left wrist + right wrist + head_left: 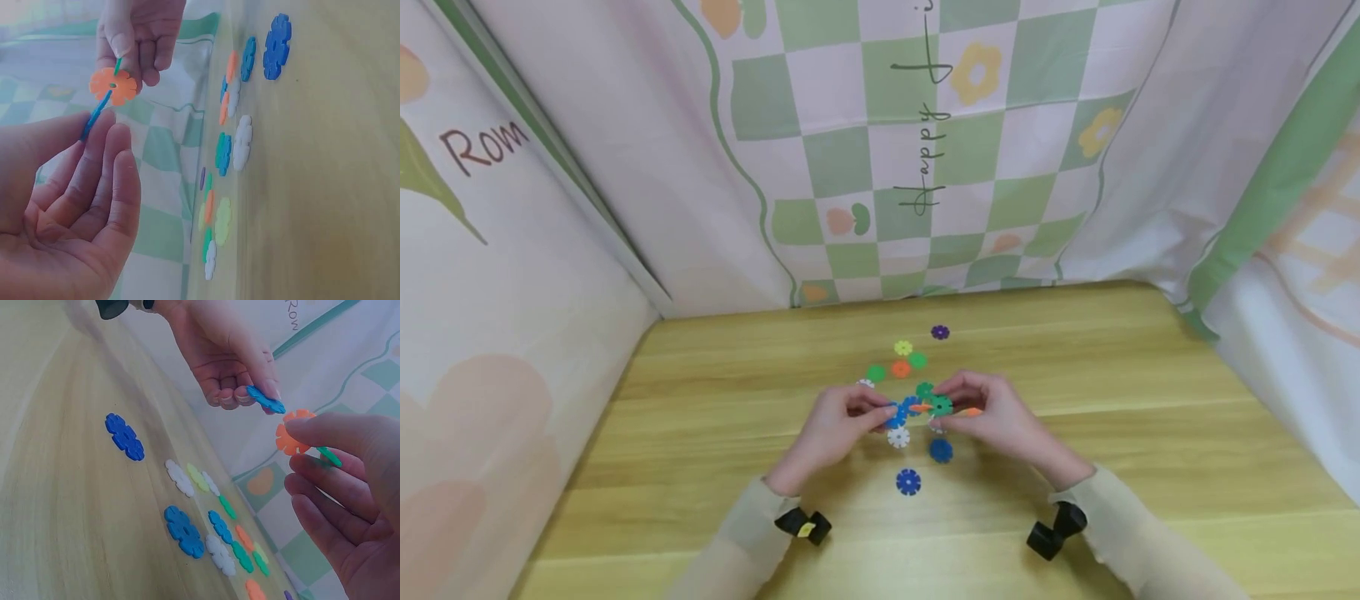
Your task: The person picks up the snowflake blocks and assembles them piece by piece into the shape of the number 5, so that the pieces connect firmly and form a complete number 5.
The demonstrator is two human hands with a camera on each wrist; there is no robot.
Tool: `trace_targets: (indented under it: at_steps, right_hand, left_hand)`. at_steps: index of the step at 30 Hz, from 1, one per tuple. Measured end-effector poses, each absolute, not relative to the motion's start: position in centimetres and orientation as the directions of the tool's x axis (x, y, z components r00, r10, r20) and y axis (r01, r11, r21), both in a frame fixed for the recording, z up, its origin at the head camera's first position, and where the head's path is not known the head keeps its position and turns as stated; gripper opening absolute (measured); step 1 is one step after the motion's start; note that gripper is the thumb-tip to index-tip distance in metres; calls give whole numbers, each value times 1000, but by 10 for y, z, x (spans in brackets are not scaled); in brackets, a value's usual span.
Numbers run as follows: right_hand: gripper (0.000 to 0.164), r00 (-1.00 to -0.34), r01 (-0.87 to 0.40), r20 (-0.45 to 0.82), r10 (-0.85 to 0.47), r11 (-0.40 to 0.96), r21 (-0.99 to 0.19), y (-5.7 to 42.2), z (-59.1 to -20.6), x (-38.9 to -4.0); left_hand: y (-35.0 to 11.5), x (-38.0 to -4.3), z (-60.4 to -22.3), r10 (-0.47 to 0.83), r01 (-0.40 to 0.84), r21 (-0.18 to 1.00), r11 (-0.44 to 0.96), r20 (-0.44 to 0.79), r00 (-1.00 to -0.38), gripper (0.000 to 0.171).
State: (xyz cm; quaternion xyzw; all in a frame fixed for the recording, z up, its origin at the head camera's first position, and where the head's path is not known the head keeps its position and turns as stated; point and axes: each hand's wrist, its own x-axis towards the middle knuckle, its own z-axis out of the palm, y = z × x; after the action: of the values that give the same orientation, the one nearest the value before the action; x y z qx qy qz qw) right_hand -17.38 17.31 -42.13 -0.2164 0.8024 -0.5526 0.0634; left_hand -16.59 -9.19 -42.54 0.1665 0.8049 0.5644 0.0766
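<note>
Above the table, my left hand [838,421] pinches a blue notched plastic disc [95,117] between thumb and fingers. Facing it, my right hand [996,417] pinches a green notched disc [117,66], whose edge meets an orange notched disc [113,86] standing crosswise to it. The blue disc's edge is right at the orange one's rim, between the two hands. In the right wrist view, my right thumb overlaps part of the orange disc [292,439], and fingers partly hide the green one [329,456].
Under and beyond the hands, loose notched discs lie on the wooden table [715,467], among them dark blue [908,482], white [898,437], yellow [903,347] and purple [940,332] ones. A checked curtain [910,167] hangs behind the table.
</note>
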Motion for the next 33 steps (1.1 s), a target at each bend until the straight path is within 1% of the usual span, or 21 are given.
trace_targets:
  at_steps: [9, 18, 22, 28, 31, 33]
  right_hand:
    - [35, -889, -286, 153, -432, 263, -921, 171, -423, -171]
    - [34, -887, -292, 159, -434, 261, -920, 172, -425, -172]
    - [34, -883, -298, 167, -439, 249, -921, 171, -426, -172]
    - [27, -886, -302, 179, -428, 237, -924, 168, -429, -172]
    - [24, -881, -324, 194, -431, 251, -912, 168, -430, -172]
    - [19, -873, -345, 207, -441, 261, -902, 168, -431, -171]
  left_hand:
    - [-89, -164, -425, 359, 154, 945, 289, 42, -932, 13]
    - [-90, -164, -424, 363, 155, 941, 301, 38, -931, 12]
    - [-89, -164, -424, 379, 178, 937, 299, 54, -924, 12]
    - [-87, -165, -426, 391, 200, 937, 286, 76, -917, 12]
    - [-86, -165, -427, 391, 197, 939, 283, 75, -917, 13]
    - [-86, -164, -427, 393, 193, 939, 284, 70, -917, 12]
